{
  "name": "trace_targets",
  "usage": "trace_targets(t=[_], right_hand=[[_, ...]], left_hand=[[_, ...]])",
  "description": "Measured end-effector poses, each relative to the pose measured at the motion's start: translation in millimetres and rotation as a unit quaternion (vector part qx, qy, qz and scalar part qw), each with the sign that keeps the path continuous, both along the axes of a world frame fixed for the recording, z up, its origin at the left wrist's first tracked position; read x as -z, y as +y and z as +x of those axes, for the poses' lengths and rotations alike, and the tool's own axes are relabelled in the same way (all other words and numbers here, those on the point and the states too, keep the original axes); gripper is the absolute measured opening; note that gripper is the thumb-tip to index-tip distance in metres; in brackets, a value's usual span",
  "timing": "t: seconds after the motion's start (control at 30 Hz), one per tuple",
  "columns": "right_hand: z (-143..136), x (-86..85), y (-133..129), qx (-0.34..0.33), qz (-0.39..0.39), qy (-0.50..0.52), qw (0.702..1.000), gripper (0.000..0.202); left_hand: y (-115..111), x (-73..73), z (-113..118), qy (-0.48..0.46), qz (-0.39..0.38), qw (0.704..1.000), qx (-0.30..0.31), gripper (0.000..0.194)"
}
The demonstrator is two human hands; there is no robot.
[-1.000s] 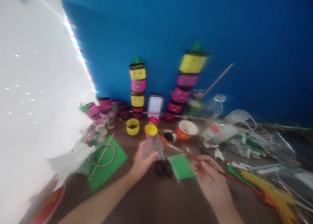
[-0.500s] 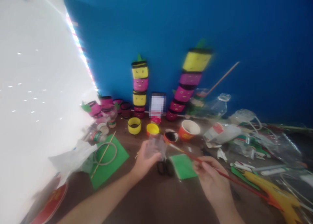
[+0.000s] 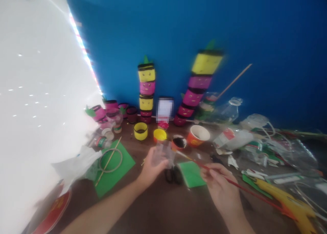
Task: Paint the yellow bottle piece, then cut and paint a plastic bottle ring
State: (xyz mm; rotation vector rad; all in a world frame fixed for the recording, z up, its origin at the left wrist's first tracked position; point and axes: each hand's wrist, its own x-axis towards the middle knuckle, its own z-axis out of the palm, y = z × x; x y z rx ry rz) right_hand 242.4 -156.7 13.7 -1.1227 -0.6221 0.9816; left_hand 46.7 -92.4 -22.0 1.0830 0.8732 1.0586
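A clear plastic cup-like piece [image 3: 165,152] is held in my left hand [image 3: 153,166], its fingers wrapped round it near the middle. My right hand [image 3: 221,183] grips a long red paintbrush [image 3: 245,190], whose pale tip points left toward the clear piece. Just beyond the hands stand a cup of yellow paint [image 3: 159,135], a cup with dark paint [image 3: 179,142] and a white-and-red paper cup [image 3: 198,135]. Between my hands lie black scissors [image 3: 172,175] and a green square [image 3: 191,174].
Stacked yellow and pink containers [image 3: 146,87] stand at the back, with a leaning stack [image 3: 195,87] to their right. Plastic bottles [image 3: 232,138] and a yellow glue gun [image 3: 286,196] crowd the right. Green sheet [image 3: 114,169] and a ring lie left.
The view has shifted very slightly. Both hands keep their holds, and the brush is almost where it was.
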Motion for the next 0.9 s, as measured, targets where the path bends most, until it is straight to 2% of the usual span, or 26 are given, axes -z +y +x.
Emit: trace_targets(t=[0.5,0.67,0.9], right_hand=[[3.1,0.5,0.9,0.008,0.006,0.016,1.0,0.018],[5.2,-3.3,0.7,0.015,0.027,0.024,0.999,0.014],[5.7,0.8,0.2,0.015,0.034,0.005,0.999,0.012]], left_hand=[[1.5,5.7,0.5,-0.003,0.005,1.0,-0.001,0.052],[3.3,12.7,-0.4,0.003,0.031,0.999,0.009,0.061],[1.3,11.9,-2.8,-0.021,0.048,0.997,0.048,0.069]])
